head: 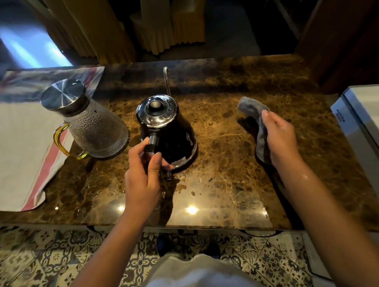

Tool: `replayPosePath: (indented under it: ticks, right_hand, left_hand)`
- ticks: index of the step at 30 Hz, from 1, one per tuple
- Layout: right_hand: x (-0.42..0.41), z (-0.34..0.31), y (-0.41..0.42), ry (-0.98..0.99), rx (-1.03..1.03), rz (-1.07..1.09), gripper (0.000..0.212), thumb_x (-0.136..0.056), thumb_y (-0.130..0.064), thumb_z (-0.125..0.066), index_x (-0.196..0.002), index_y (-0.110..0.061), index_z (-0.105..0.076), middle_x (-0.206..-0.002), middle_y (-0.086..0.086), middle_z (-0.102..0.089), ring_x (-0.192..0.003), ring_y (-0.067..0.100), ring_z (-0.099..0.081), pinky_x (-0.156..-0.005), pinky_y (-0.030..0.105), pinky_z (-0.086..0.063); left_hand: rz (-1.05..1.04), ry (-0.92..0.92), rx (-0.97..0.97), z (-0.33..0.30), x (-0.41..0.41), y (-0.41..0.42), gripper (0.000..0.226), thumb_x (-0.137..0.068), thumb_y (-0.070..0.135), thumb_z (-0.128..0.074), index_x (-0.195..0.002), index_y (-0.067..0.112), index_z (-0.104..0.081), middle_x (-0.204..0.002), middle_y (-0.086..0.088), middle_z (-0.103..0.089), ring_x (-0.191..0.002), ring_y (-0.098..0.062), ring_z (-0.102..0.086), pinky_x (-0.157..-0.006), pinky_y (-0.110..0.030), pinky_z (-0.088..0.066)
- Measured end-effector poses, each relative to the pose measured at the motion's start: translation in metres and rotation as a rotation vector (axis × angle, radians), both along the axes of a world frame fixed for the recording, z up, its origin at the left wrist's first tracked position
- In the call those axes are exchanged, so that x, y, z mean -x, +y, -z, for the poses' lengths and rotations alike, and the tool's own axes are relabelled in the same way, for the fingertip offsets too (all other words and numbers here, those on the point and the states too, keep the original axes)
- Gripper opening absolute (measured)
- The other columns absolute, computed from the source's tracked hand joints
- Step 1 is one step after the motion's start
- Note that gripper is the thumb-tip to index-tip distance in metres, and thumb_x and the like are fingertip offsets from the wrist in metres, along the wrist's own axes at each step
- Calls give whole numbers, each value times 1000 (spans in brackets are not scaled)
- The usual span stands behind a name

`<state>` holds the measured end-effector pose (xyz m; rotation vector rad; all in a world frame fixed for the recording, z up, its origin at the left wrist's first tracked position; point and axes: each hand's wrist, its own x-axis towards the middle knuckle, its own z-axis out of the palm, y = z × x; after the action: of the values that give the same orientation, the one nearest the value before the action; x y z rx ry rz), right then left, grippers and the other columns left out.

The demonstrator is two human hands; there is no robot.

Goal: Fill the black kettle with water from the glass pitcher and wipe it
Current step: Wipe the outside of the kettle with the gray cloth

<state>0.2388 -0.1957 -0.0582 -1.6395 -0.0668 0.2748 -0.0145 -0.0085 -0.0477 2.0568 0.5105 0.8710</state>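
One kettle (166,127), gripped by the left hand (143,171); one pitcher (86,122); right hand (279,138) clutching one cloth (253,111).

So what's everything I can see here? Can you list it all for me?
black kettle: one, black with shiny lid, middle of the counter.
glass pitcher: one, clear with steel lid and yellow handle, left of the kettle.
grey cloth: one, grey, right of the kettle.
towel: one, white with red stripes, left end of the counter.
counter: one, brown marble.
white appliance: one, far right.
left hand: grips the kettle's handle.
right hand: holds the grey cloth.
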Motion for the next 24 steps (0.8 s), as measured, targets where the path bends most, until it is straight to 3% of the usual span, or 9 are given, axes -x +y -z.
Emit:
replayPosePath:
  ticks: [2,4,8,11,14,17,20,24]
  right_hand:
    - [7,-12,11,118,-250,28,19,-105,-25,-58,-110,-21,-75,-109,-5,-78,-108,10,-73,-104,31,-54]
    - [16,-24,22,210,-432,39,18,-105,-21,-58,-115,-18,-72,-115,2,-77,-111,13,-73,-105,33,-53]
    - [39,-46,46,302,-592,-40,22,-103,-23,-61,-122,-16,-69,-129,10,-72,-120,20,-69,-107,39,-53]
    - [58,-55,71,320,-604,-127,17,-103,-21,-60,-116,-18,-70,-123,8,-74,-118,19,-70,-108,37,-52]
    - [75,-55,101,321,-585,-185,25,-101,-23,-63,-121,-8,-70,-117,8,-77,-114,19,-72,-107,38,-53]
    - [90,-48,118,307,-489,-247,54,-94,-49,-62,-133,-11,-68,-133,12,-70,-126,25,-65,-114,48,-47]
    - [102,-42,125,251,-358,-297,58,-91,-69,-54,-126,-27,-74,-136,2,-69,-129,19,-63,-116,47,-44]
    - [99,-34,127,209,-374,-227,31,-107,-30,-53,-129,-16,-69,-131,5,-71,-127,20,-64,-115,44,-46]
  left_hand:
    - [-5,7,30,0,1,0,36,-109,27,-44,-142,12,-41,-87,6,-71,-87,-15,-75,-83,-50,-60]
    - [-5,13,43,-2,2,0,38,-108,32,-44,-141,13,-42,-87,4,-73,-88,-15,-75,-82,-53,-59]
    - [-7,36,49,-5,4,0,43,-107,36,-44,-143,12,-42,-88,4,-73,-89,-15,-75,-83,-52,-60]
    - [2,53,68,-7,4,-1,43,-107,39,-43,-144,17,-41,-89,6,-73,-90,-17,-75,-81,-54,-60]
    - [29,84,97,-11,7,3,43,-106,41,-45,-143,21,-41,-91,3,-73,-92,-19,-75,-82,-53,-60]
    - [41,159,74,-20,12,7,42,-105,39,-49,-142,20,-45,-92,2,-73,-91,-14,-74,-80,-43,-62]
    - [9,233,-28,-35,16,12,43,-100,44,-54,-137,21,-53,-100,11,-67,-90,-3,-68,-76,-24,-58]
    - [10,209,-288,-65,8,32,38,-101,38,-57,-133,17,-56,-126,7,-54,-109,-4,-56,-93,-25,-52]
